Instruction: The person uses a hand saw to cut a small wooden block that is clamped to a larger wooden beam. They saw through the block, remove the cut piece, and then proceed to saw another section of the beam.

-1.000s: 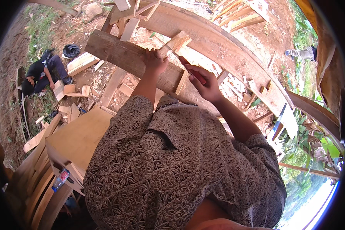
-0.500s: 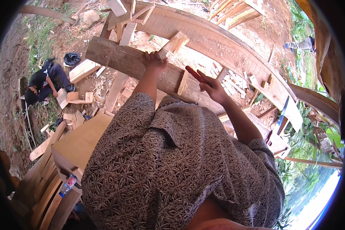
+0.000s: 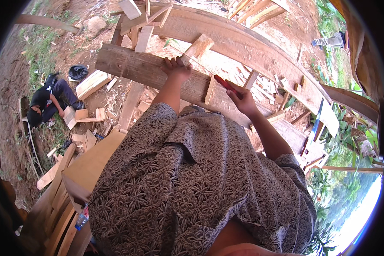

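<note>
My left hand [image 3: 178, 70] is closed around the near end of a short, thick wood block [image 3: 199, 47], which lies across a long brown plank [image 3: 128, 63] and sticks out beyond its far edge. To the right, my right hand [image 3: 243, 101] grips a slim red tool [image 3: 224, 82]; its kind is not clear, and part of it is hidden by my fingers. The red tool points up and left, toward the block, and is apart from it. Between my two hands a thin wooden strip [image 3: 210, 90] stands across the plank.
A wide curved board [image 3: 243, 49] runs beyond the plank. A handsaw with a blue blade [image 3: 315, 123] rests at the right. Wood offcuts [image 3: 260, 91] litter the ground. At the left a person [image 3: 51, 100] sits among wood pieces, near a light-brown panel [image 3: 94, 160] and a plastic bottle [image 3: 81, 221].
My right hand and the red tool have shifted slightly right, and the fingers are curled more around the tool. My left hand stays on the block. The whole view has shifted a little.
</note>
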`<act>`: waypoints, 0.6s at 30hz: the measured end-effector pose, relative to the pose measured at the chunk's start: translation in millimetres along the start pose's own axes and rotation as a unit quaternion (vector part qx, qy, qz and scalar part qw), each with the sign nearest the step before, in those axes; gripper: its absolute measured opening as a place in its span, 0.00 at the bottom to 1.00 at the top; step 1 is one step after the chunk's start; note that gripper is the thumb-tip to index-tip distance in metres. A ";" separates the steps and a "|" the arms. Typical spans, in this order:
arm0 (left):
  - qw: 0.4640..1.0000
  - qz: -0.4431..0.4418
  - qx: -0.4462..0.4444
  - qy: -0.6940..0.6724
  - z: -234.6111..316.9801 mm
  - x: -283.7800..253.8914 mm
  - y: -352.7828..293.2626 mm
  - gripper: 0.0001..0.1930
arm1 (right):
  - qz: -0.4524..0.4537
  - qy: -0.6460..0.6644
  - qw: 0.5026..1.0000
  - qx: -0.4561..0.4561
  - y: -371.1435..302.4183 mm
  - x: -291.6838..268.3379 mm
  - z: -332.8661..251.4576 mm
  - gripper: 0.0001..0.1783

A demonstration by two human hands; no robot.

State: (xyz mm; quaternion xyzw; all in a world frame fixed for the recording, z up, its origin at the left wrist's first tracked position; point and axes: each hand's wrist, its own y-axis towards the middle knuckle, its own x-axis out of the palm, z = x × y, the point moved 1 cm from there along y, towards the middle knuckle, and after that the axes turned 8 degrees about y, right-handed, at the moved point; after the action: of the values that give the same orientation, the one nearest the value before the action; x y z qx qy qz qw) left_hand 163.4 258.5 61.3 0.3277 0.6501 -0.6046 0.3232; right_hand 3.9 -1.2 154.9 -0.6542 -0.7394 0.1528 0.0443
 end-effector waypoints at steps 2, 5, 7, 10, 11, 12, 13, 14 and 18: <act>1.000 0.016 -0.006 -0.001 -6.6 10.4 5.4 0.46 | -0.006 -0.006 1.000 0.013 -2.1 0.0 6.1 0.26; 1.000 -0.008 0.007 0.004 -5.4 9.9 9.4 0.45 | -0.030 -0.018 0.998 0.049 -6.8 -3.3 0.1 0.26; 0.999 -0.036 0.018 0.012 2.3 13.7 15.6 0.44 | -0.047 -0.030 0.996 0.073 -9.9 -10.8 -19.4 0.26; 0.999 0.029 0.040 -0.004 5.3 41.9 43.4 0.41 | -0.026 0.005 0.998 0.059 -13.7 -14.7 -30.2 0.24; 0.968 -0.170 0.178 -0.045 16.1 41.5 54.3 0.39 | 0.013 0.051 0.998 0.041 -24.1 -25.2 -13.1 0.24; 0.985 -0.066 0.161 -0.017 -34.0 52.3 91.8 0.35 | -0.031 0.045 0.998 0.015 -0.8 -18.0 -14.4 0.22; 0.975 -0.099 0.198 -0.020 -28.5 57.6 107.5 0.37 | -0.016 0.042 0.998 -0.045 4.2 -15.8 8.8 0.22; 0.966 -0.140 0.217 -0.013 -21.9 70.9 110.9 0.40 | -0.019 0.000 0.999 -0.049 5.3 -21.2 26.0 0.22; 0.968 -0.225 0.102 0.050 -52.7 97.9 141.9 0.49 | 0.009 -0.022 0.991 -0.134 0.5 -9.6 38.3 0.20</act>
State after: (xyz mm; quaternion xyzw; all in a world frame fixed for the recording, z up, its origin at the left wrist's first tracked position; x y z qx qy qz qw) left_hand 221.6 322.2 -97.0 0.2338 0.6576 -0.7076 0.1108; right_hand -4.5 -16.9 119.7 -0.6577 -0.7478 0.0671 -0.0615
